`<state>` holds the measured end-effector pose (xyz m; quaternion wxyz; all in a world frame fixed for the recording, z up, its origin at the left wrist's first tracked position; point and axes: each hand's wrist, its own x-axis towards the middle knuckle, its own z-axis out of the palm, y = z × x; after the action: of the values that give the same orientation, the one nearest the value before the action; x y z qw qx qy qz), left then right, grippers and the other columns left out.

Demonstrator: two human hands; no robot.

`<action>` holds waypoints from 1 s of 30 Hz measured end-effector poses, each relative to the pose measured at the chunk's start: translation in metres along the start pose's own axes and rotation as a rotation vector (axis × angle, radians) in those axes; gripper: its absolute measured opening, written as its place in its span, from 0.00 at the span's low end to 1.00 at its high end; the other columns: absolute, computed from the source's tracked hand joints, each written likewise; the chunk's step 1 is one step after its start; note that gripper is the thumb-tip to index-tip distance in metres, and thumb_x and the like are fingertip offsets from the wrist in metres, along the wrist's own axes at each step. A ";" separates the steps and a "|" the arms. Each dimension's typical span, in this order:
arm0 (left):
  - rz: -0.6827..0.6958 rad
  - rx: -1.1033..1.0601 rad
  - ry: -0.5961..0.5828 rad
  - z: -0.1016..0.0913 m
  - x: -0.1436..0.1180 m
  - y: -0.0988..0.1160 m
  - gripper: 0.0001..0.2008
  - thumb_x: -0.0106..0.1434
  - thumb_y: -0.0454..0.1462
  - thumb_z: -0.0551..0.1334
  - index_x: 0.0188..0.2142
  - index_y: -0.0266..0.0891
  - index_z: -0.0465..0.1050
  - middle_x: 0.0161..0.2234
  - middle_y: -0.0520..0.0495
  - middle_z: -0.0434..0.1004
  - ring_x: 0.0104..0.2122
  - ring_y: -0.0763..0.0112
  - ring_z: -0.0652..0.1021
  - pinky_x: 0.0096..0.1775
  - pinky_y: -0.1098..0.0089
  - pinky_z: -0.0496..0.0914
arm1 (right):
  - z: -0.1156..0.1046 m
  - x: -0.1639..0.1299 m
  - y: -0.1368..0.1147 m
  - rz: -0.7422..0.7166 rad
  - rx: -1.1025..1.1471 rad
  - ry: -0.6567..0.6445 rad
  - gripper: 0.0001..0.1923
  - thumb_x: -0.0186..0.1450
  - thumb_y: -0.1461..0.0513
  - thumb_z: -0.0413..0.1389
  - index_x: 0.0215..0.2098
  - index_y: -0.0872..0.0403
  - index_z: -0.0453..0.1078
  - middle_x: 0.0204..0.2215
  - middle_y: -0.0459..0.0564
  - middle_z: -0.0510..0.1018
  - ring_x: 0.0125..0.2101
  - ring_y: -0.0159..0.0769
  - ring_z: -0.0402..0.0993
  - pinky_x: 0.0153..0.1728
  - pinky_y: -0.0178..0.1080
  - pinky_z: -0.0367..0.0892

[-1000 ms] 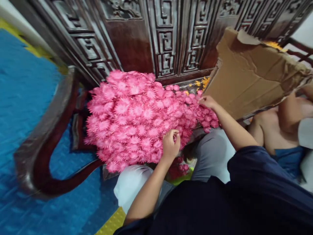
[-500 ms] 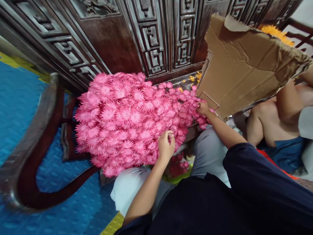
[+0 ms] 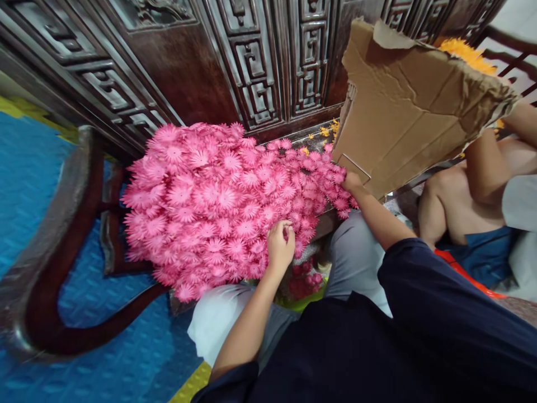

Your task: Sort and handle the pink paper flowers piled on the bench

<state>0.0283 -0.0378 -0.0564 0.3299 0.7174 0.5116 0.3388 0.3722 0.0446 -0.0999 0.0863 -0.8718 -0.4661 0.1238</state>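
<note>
Dark carved wooden bench back (image 3: 251, 61) across my top frame, curved armrest (image 3: 62, 235) left, blue textured floor mat (image 3: 25, 184) below.

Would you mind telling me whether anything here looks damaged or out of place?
The cardboard sheet at the upper right is creased and torn along its top edge. A few orange flowers lie loose on the dark wooden seat behind the pink flower heap.

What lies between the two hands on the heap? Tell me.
Only pink paper flowers: the head view shows them filling the stretch from the left hand to the right hand.
</note>
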 end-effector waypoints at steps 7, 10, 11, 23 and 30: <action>0.002 0.018 0.002 0.000 0.001 -0.001 0.07 0.61 0.34 0.54 0.37 0.39 0.69 0.34 0.46 0.77 0.37 0.64 0.76 0.43 0.64 0.68 | -0.008 -0.006 -0.005 0.027 0.039 0.061 0.24 0.52 0.65 0.60 0.48 0.61 0.65 0.49 0.65 0.72 0.48 0.45 0.68 0.49 0.41 0.61; 0.002 0.026 0.005 0.002 0.002 -0.002 0.07 0.60 0.33 0.54 0.37 0.39 0.69 0.34 0.46 0.77 0.38 0.64 0.76 0.43 0.63 0.68 | -0.014 -0.012 -0.009 0.046 0.138 0.097 0.21 0.52 0.66 0.58 0.45 0.57 0.65 0.42 0.56 0.76 0.41 0.38 0.70 0.43 0.37 0.63; 0.003 0.026 0.005 0.002 0.002 -0.002 0.07 0.60 0.33 0.54 0.37 0.39 0.69 0.34 0.45 0.77 0.38 0.64 0.76 0.43 0.63 0.68 | -0.017 -0.015 -0.011 0.041 0.182 0.111 0.20 0.52 0.66 0.58 0.44 0.56 0.66 0.41 0.55 0.77 0.38 0.36 0.71 0.41 0.35 0.63; 0.317 0.021 0.230 -0.046 0.019 0.037 0.06 0.60 0.35 0.56 0.38 0.39 0.69 0.28 0.50 0.73 0.32 0.70 0.74 0.40 0.68 0.68 | -0.073 -0.096 -0.109 -0.655 0.571 0.628 0.09 0.50 0.69 0.53 0.22 0.51 0.73 0.32 0.47 0.73 0.37 0.37 0.68 0.44 0.45 0.61; 0.471 0.267 0.327 -0.093 0.057 0.068 0.17 0.59 0.37 0.61 0.48 0.40 0.69 0.46 0.43 0.74 0.47 0.63 0.72 0.49 0.62 0.65 | -0.106 -0.138 -0.176 -0.918 0.727 0.441 0.12 0.48 0.72 0.52 0.22 0.50 0.72 0.32 0.45 0.72 0.37 0.36 0.68 0.43 0.45 0.63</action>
<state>0.0008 0.0111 0.0594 0.0588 0.7891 0.4177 0.4464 0.1907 0.0230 0.0664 0.5160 -0.5026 -0.6924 0.0419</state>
